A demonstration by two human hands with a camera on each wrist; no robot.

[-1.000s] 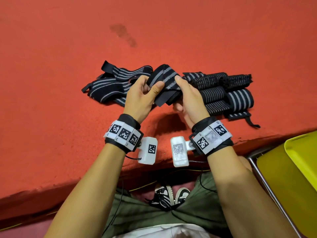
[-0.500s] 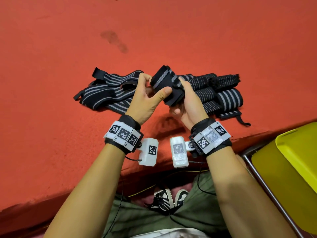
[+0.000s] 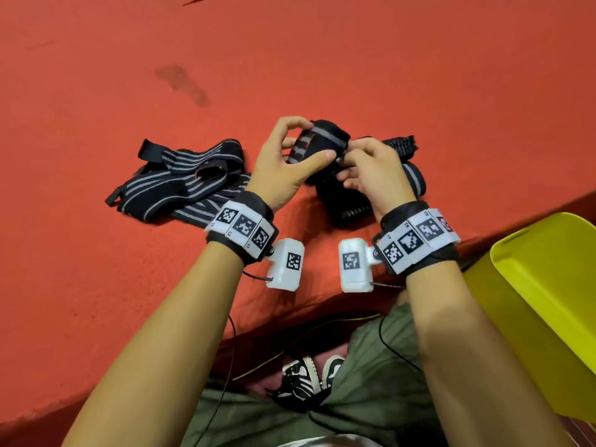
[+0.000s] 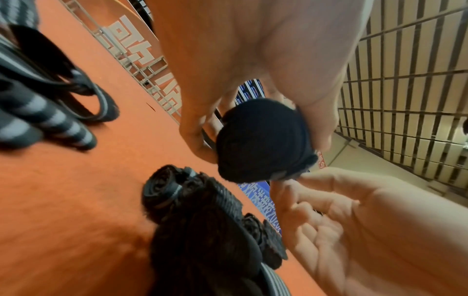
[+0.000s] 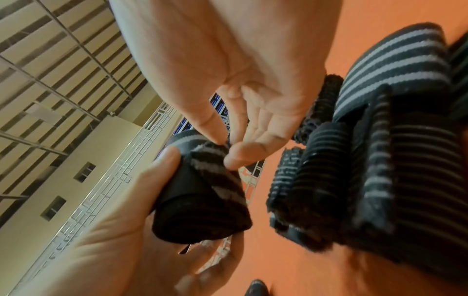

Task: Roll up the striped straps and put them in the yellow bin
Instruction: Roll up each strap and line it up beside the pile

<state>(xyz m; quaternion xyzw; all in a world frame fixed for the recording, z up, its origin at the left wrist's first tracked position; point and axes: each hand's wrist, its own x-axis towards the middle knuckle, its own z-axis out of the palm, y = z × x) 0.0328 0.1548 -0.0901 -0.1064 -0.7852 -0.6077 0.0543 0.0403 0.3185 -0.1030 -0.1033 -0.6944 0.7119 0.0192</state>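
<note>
A black strap with grey stripes, wound into a roll (image 3: 329,133) (image 4: 263,144) (image 5: 202,190), is held just above the red mat. My left hand (image 3: 314,139) grips the roll between thumb and fingers. My right hand (image 3: 346,150) pinches the roll's outer edge with thumb and forefinger, plainly shown in the right wrist view (image 5: 228,146). Loose striped straps (image 3: 183,182) (image 4: 38,100) lie tangled to the left. Rolled straps (image 3: 416,175) (image 5: 380,160) lie under and right of my right hand. The yellow bin (image 3: 548,285) stands at the lower right, off the mat.
The red mat (image 3: 96,285) spreads wide around the straps, and its front edge runs diagonally below my wrists. Below that edge are my green trousers (image 3: 371,398), shoes and thin cables. A dark stain (image 3: 180,82) marks the mat farther away.
The strap has gone from a folded band to a tighter roll. Both hands have risen slightly with it, and my right hand now pinches its edge.
</note>
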